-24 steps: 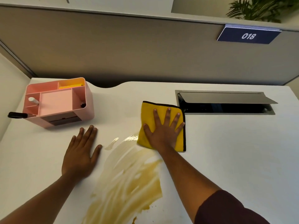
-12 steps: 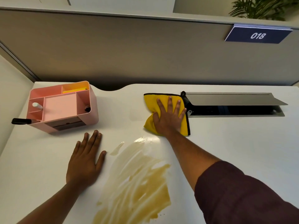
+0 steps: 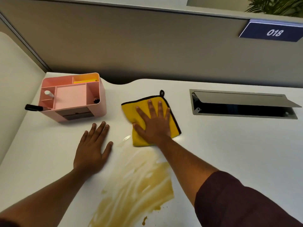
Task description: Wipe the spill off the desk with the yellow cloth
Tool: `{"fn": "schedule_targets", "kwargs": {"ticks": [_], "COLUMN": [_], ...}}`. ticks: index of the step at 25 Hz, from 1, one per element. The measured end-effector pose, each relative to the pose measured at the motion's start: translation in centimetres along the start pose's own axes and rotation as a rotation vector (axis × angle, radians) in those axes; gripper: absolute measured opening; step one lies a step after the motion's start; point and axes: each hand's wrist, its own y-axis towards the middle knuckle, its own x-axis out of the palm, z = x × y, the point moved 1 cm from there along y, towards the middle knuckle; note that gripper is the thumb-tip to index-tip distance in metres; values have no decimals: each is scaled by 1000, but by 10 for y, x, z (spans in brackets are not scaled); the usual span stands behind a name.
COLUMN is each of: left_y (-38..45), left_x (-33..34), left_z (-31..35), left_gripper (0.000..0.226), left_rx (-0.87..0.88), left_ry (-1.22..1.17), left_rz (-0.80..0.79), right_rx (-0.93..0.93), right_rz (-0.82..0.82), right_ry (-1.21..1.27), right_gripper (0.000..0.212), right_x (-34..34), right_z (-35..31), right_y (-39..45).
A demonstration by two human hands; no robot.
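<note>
The right hand [image 3: 153, 122] lies flat on the cloth [image 3: 131, 110], fingers straight and spread, palm down. Spreading the fingers this way puts weight over most of the folded square rather than one spot, which suits a wiping stroke; nothing is pinched or curled around. The cloth sits under that hand at the far end of the spill [image 3: 137, 185], its near edge just touching the thin, pale top of the smear. Its hanging loop points away from the person.

The left hand [image 3: 93, 148] rests open on the bench [image 3: 229, 153], palm down and fingers straight, just to the left of the spill and clear of the wet patch. It holds nothing; it looks placed as a brace, steadying the body while the other arm reaches forward.

The spill runs from the cloth back toward the person, between the two forearms. It is streaked and thin near the cloth, thicker and darker brown close to the body, with a few drips by its near right edge. Judging by that, most of the liquid is not yet taken up, and the heavier part calls for a pull back toward the person.

Beyond the left hand stands a pink organiser [image 3: 72, 97]; beyond and to the right of the right hand is an open cable hatch [image 3: 242, 104], both well clear of the liquid.
</note>
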Motion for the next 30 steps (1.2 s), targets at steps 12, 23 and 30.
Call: {"fn": "schedule_targets", "kwargs": {"ticks": [12,23,30], "left_y": [-5,-4,-1], "left_x": [4,6,7], "left_z": [-6,-4,-6], "left_gripper": [64,64,65], "left_rx": [33,21,19], "left_ry": [-34,-11,7], "left_rz": [36,52,46], "right_rx": [-36,394,258], "right_rz": [89,43,25], "right_ry": [-28,-18,12], "right_gripper": [75,90,78], "right_x": [22,-7,-7], "right_z": [22,80,52], "right_y": [-174,-47,23]}}
